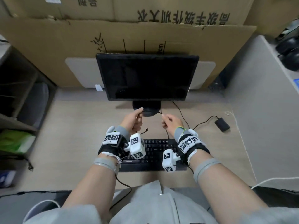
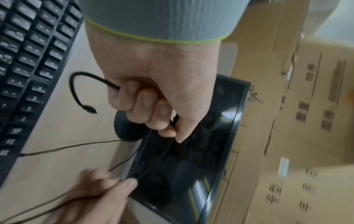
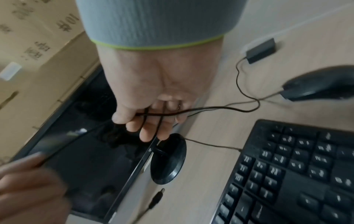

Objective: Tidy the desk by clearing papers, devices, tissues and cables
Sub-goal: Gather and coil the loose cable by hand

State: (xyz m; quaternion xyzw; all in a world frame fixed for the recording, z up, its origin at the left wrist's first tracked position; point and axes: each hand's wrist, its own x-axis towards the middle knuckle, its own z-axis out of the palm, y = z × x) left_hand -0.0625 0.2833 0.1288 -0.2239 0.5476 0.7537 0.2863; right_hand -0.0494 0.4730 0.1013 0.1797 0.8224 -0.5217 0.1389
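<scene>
Flattened cardboard boxes (image 1: 145, 38) stand behind the monitor (image 1: 147, 76), the landmark here, which sits dark at the back of the pale worktop (image 1: 72, 135) on a round black base (image 1: 146, 109). In front of the monitor lies a black keyboard (image 1: 155, 152), its thin lead running back toward the base. To the right of the monitor, on the worktop, a small black power adapter (image 1: 222, 125) rests with its cable (image 1: 202, 122) curving back toward the hands.

Both hands are raised just in front of the monitor base, above the keyboard's far edge. The left hand (image 2: 153, 91) is closed in a fist around a thin black cable, with a short loop and its plug end (image 2: 89, 108) sticking out on the keyboard side. The right hand (image 3: 151, 103) has its thumb and curled fingers closed on several strands of the same black cable crossing its palm. A stretch of cable runs between the two hands in front of the screen. In the right wrist view a black mouse (image 3: 321, 83) lies on the worktop, right of the monitor base, and a barrel plug (image 3: 156, 198) hangs in front of the screen's lower edge.
</scene>
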